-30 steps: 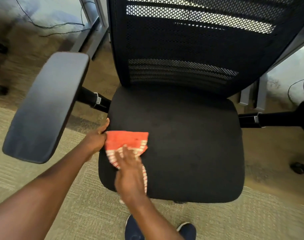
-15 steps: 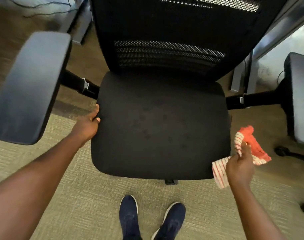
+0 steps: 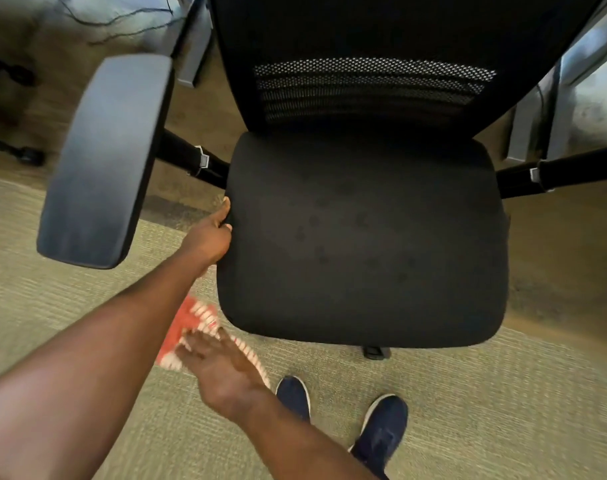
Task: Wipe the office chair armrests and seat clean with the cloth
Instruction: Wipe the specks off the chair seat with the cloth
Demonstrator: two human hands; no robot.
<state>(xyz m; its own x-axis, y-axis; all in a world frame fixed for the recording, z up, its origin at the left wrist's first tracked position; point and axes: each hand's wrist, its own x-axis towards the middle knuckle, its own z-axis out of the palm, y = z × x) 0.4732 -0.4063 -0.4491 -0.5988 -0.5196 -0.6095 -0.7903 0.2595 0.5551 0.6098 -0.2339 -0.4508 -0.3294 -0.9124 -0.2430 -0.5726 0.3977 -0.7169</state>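
Red-and-white striped cloth (image 3: 188,321): soft, light, limp, likely to bunch, so best taken as a wad under the palm. It lies beneath the spread fingers of the right hand (image 3: 222,365), off the seat (image 3: 360,237) corner and above the carpet (image 3: 468,410). Blur hides the grip, so cannot tell if it's held. Just beyond, the left hand (image 3: 213,233) curls round the seat edge, with the armrest (image 3: 104,161) past it.

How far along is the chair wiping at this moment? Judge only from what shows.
Done: nothing provable; the seat shows faint dark spots. In hand: the left hand grips the seat's left edge; the right hand has the blurred cloth off its front-left corner. To do: seat and armrest, neither touched by cloth.
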